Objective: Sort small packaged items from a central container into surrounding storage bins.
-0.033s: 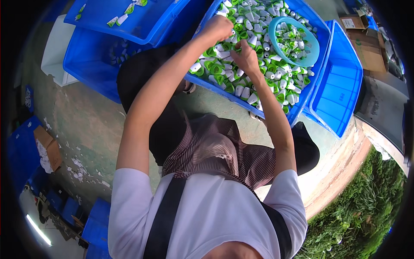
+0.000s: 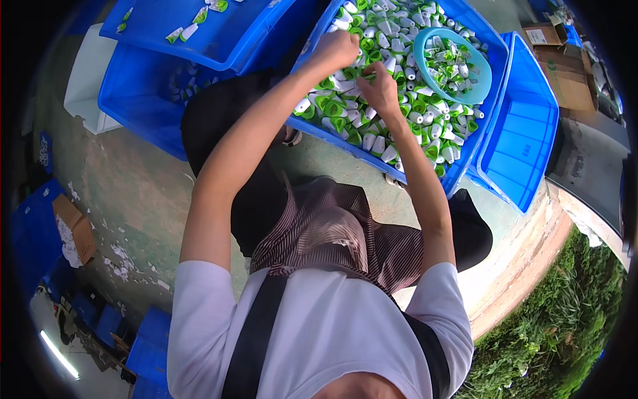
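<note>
Both hands are over a blue bin (image 2: 372, 154) heaped with small white-and-green plastic pieces (image 2: 380, 143), each tapered with a rounded end. My left hand (image 2: 337, 50) is above the bin's left part, fingers curled in; what they hold, if anything, is hidden beneath. A little to the right and nearer to me, my right hand (image 2: 380, 88) has thumb and fingers bent together just above the heap. Its grip is too small to make out. Right of both hands, a round light-blue basin (image 2: 421, 63) rests tilted on the pieces, with more green, white and clear pieces inside.
Another blue bin (image 2: 522, 143) stands against the right side. At the left, a blue tray (image 2: 159, 20) with a few pieces lies over a blue bin (image 2: 126, 100), beside a white container (image 2: 86, 73). Cardboard boxes (image 2: 565, 76) are stacked at the far right.
My left hand has shifted slightly down toward me. The right hand stays in nearly the same place, its fingers still bent together.
</note>
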### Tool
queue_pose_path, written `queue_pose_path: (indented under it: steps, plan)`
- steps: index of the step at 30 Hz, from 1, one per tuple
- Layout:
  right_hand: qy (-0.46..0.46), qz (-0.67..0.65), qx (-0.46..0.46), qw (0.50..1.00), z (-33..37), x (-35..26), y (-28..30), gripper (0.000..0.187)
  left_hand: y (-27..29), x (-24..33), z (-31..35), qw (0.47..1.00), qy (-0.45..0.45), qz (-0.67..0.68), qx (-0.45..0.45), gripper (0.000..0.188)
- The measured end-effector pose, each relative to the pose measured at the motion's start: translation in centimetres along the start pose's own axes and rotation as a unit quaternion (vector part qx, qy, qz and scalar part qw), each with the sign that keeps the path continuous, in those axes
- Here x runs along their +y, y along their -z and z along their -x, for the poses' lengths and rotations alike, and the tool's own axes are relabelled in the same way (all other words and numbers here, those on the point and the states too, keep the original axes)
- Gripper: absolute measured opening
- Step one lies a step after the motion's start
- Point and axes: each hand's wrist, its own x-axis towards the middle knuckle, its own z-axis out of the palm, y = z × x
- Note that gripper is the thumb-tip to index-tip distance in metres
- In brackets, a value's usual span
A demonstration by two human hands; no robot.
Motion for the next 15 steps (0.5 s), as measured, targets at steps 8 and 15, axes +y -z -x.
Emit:
queue_pose_path:
  steps: [8,15]
  plan:
    - [-0.025,-0.269,0.174,0.947,0.9,-4.4,2.0,0.030,-1.6,0.9,1.8,0.975,0.034,0.152,-0.161,0.057]
    - [-0.135,-0.614,-0.087,0.773,-2.5,-3.8,5.3,0.026,-0.3,2.1,1.6,0.939,0.103,0.310,-0.104,0.059]
